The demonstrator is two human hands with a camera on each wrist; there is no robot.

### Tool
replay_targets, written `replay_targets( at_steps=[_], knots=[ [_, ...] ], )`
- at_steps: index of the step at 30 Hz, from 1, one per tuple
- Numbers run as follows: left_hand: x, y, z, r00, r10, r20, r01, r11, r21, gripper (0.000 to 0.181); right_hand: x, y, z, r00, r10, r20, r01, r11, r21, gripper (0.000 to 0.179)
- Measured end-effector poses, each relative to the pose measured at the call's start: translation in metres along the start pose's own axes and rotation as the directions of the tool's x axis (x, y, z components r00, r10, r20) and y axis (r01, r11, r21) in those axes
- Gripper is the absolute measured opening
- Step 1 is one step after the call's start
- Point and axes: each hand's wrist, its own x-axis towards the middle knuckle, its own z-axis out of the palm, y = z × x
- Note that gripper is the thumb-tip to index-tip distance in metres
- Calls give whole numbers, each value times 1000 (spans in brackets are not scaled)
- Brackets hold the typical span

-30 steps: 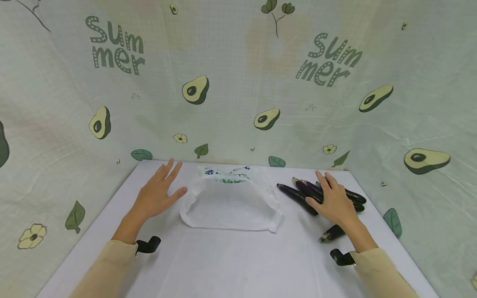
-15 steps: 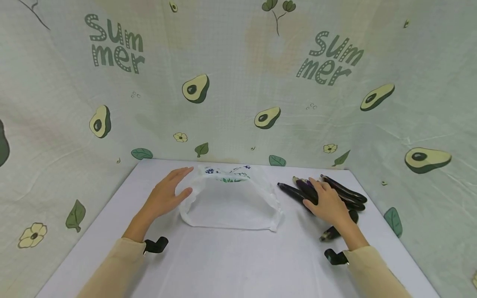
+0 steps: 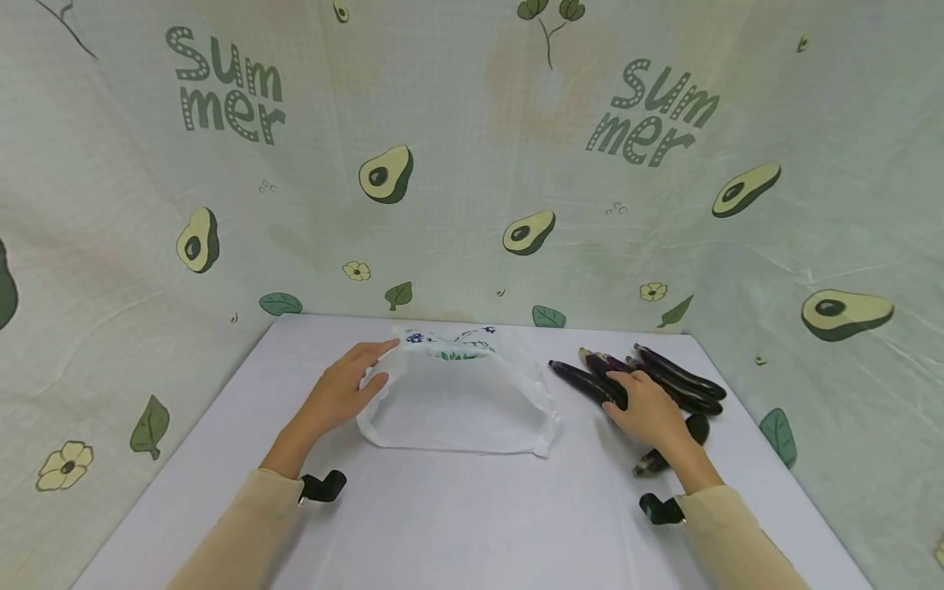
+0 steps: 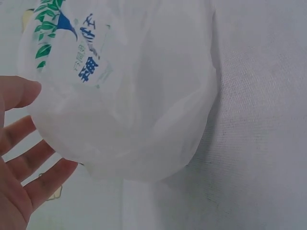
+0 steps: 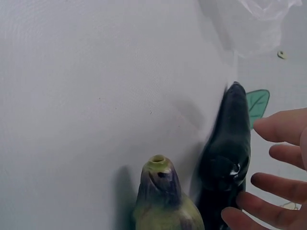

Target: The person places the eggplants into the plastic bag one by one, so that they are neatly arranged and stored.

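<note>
A white plastic bag [image 3: 457, 410] with blue and green print lies on the table, its mouth facing the person. At the bag's left side is my left hand [image 3: 342, 385], fingers extended and thumb apart; in the left wrist view the fingertips overlap the edge of the bag [image 4: 144, 105]. My right hand [image 3: 645, 410] is over a group of several dark purple eggplants [image 3: 578, 379], partly covering the middle ones. In the right wrist view its loosely bent, spread fingers are beside a dark eggplant [image 5: 225, 143], and another eggplant's stem end [image 5: 165, 201] shows closer.
One eggplant [image 3: 652, 463] lies nearer the person, partly behind the right wrist. Two more eggplants [image 3: 682, 375] lie toward the table's right edge. A printed cloth [image 3: 457, 106] with avocados surrounds the white table [image 3: 457, 524] at the back and sides.
The left hand has moved right and slightly down to the bag's left edge. The right hand has shifted left and lowered toward the middle eggplants, uncovering those on the right.
</note>
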Motion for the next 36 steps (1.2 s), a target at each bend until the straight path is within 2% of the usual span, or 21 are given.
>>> replay_targets(
  at_steps=[7,11,20,30,36],
  knots=[
    [-1,1,3,1000,15,20,-15,1000,-11,60,1,1,6,1000,-9,26,9,1000,9,52],
    [-2,1,4,999,33,40,-33,999,-15,60,1,1,8,1000,-14,12,14,1000,1,50],
    [-2,3,3,993,110,51,-110,994,-11,57,4,2,10,999,-38,21,38,999,10,48],
    [-2,7,3,987,122,102,-120,992,-25,58,4,-1,7,998,-38,58,37,999,17,46],
    [-1,8,2,985,137,107,-134,990,-36,60,5,-5,5,996,-52,71,51,999,16,50]
  ],
)
